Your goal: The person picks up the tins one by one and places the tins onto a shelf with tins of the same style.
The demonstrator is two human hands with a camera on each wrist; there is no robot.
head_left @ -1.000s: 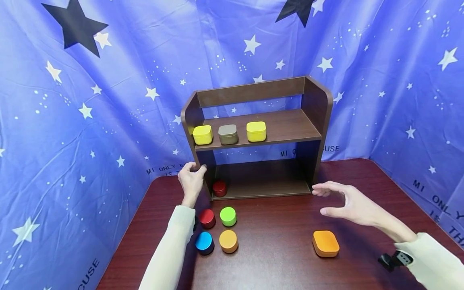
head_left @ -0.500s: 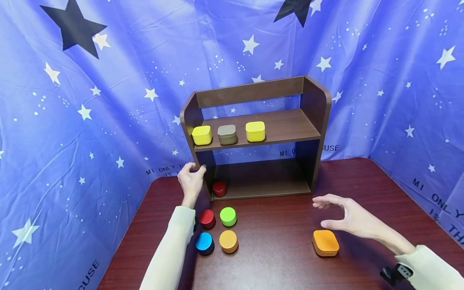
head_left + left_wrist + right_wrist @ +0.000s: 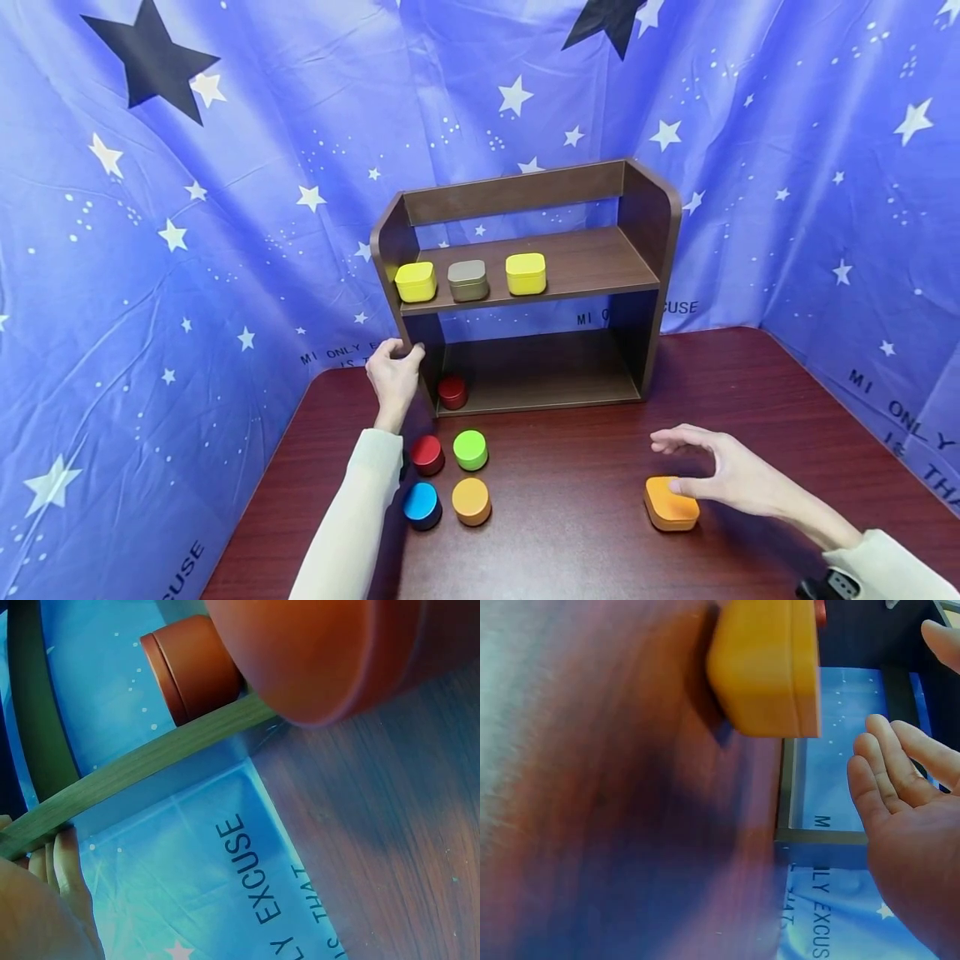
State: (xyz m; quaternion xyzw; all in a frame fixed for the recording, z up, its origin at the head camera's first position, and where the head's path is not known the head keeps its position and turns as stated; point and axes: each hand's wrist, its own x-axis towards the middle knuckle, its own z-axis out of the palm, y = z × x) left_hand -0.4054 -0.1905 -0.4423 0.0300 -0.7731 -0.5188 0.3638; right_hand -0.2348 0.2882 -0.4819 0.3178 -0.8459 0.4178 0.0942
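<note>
My left hand (image 3: 393, 379) grips the left side panel of the brown two-tier shelf (image 3: 570, 260); the left wrist view shows the fingers (image 3: 69, 870) passing behind the panel edge. Over the orange rounded-square tin (image 3: 671, 510) hovers my right hand (image 3: 738, 471), fingers extended and thumb apart, the thumb overlapping the tin's far edge in the head view. In the right wrist view the same orange tin (image 3: 761, 671) appears beside the spread hand (image 3: 907, 795), with a gap between them. Whether the thumb touches it cannot be told from the head view.
On the upper tier stand a yellow tin (image 3: 416, 282), a grey-brown tin (image 3: 468, 281) and another yellow tin (image 3: 526, 274). A red round tin (image 3: 452, 392) sits on the lower tier. Red (image 3: 427, 455), green (image 3: 470, 450), blue (image 3: 422, 505) and orange round tins (image 3: 471, 501) stand on the table (image 3: 562, 533).
My right hand has come down and nearer, from beyond the orange rounded-square tin to over its far edge. The left hand keeps its grip on the shelf; the view has shifted slightly.
</note>
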